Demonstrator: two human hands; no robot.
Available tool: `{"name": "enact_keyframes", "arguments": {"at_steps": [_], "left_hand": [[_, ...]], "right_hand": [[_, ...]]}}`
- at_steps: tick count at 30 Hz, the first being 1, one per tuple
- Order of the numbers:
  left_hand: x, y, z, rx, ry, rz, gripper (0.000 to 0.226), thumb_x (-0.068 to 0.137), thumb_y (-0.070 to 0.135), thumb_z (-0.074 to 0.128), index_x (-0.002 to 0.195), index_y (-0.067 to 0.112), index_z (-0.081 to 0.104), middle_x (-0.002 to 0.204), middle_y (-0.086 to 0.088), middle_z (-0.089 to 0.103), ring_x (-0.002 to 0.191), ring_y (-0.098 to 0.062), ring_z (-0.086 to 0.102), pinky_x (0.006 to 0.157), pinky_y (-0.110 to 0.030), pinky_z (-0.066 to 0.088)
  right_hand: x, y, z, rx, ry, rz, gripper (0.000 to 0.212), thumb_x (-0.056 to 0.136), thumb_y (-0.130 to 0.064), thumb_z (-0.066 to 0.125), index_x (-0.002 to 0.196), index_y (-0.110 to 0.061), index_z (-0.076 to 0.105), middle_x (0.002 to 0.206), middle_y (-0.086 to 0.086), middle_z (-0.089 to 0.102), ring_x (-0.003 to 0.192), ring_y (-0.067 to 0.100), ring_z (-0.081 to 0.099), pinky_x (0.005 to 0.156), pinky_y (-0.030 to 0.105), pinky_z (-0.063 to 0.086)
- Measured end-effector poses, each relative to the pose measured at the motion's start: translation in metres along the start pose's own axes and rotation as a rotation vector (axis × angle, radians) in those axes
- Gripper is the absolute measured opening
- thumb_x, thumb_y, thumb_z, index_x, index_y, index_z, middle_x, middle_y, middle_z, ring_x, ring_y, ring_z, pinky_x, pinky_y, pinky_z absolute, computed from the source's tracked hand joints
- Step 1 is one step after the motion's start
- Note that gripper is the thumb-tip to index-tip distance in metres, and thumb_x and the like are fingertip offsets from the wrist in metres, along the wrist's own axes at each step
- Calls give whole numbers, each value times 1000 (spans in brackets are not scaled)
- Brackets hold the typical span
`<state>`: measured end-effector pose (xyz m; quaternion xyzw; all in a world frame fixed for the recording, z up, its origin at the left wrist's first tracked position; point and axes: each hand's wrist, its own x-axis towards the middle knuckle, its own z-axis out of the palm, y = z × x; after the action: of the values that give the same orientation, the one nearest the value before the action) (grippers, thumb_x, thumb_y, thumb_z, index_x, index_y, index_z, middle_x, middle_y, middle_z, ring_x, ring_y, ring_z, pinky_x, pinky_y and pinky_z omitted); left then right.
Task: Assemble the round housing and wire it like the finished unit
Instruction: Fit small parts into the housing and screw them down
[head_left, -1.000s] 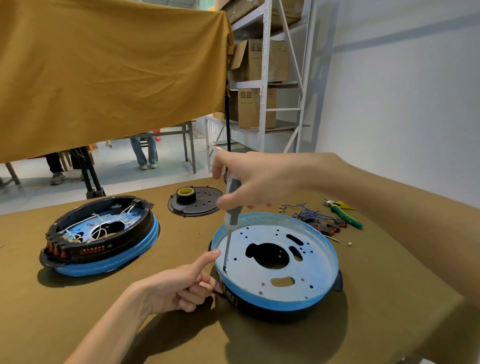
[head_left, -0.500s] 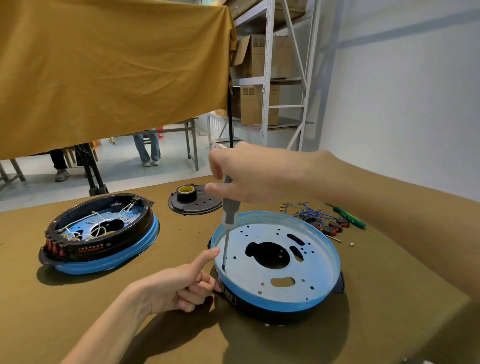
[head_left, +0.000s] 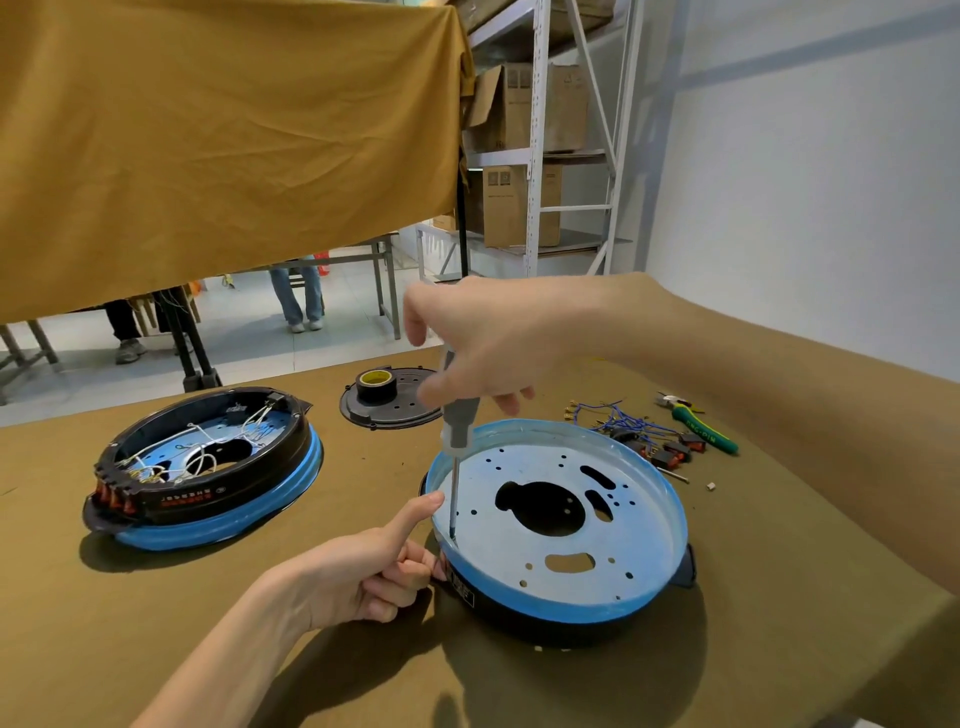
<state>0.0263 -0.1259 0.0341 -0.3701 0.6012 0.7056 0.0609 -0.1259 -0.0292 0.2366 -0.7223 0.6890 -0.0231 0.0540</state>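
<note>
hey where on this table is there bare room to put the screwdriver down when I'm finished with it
Bare cloth lies between the wired unit and the open housing, behind your left hand. The near table edge in front of the wired unit is bare too. It is crowded at the back right, with loose wires, switches and pliers beside the housing.

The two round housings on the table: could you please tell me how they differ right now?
The left housing carries white wires and a tall black ring; the right housing shows a bare perforated plate with no wiring. Nobody touches the left housing, while the left hand steadies the right housing and the right hand holds a screwdriver upright on its plate. Both have blue rims.
</note>
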Motion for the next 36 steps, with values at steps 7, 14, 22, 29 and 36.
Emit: {"name": "enact_keyframes", "arguments": {"at_steps": [7, 14, 22, 29, 36], "left_hand": [[-1, 2, 2, -4, 21, -9, 80, 73, 82, 56, 97, 6, 62, 64, 3, 24, 54, -11, 18, 51, -22, 20], [-1, 2, 2, -3, 24, -11, 82, 69, 82, 58, 98, 5, 63, 65, 2, 24, 55, -11, 18, 49, -21, 21], [1, 1, 0, -9, 20, -13, 82, 68, 83, 59, 98, 6, 63, 63, 3, 25, 53, -11, 20, 47, -21, 24], [4, -2, -3, -12, 15, -17, 84, 68, 83, 61, 99, 6, 65, 62, 3, 26, 51, -11, 22, 46, -21, 25], [6, -3, -5, -4, -3, -10, 85, 65, 85, 63, 97, 7, 67, 62, 4, 27, 51, -11, 21, 46, -21, 25]], "right_hand": [[-4, 1, -4, 106, -81, 15, 50, 95, -22, 70, 129, -15, 34, 84, 9, 70, 53, 17, 67, 42, 22, 49], [-4, 0, 0, 104, -75, 17, 54, 96, -27, 69, 131, -16, 30, 86, 10, 69, 52, 15, 65, 44, 22, 50], [-5, 3, 1, 62, -39, 21, 55, 95, -33, 70, 131, -17, 32, 84, 7, 67, 52, 13, 62, 44, 22, 50], [-2, 4, 7, -43, 46, 0, 46, 99, -49, 59, 123, -17, 36, 85, 3, 71, 50, 12, 66, 46, 26, 52], [-4, 6, 8, -137, 95, 15, 40, 103, -52, 50, 121, -18, 41, 80, 2, 69, 49, 13, 67, 47, 28, 51]]}}
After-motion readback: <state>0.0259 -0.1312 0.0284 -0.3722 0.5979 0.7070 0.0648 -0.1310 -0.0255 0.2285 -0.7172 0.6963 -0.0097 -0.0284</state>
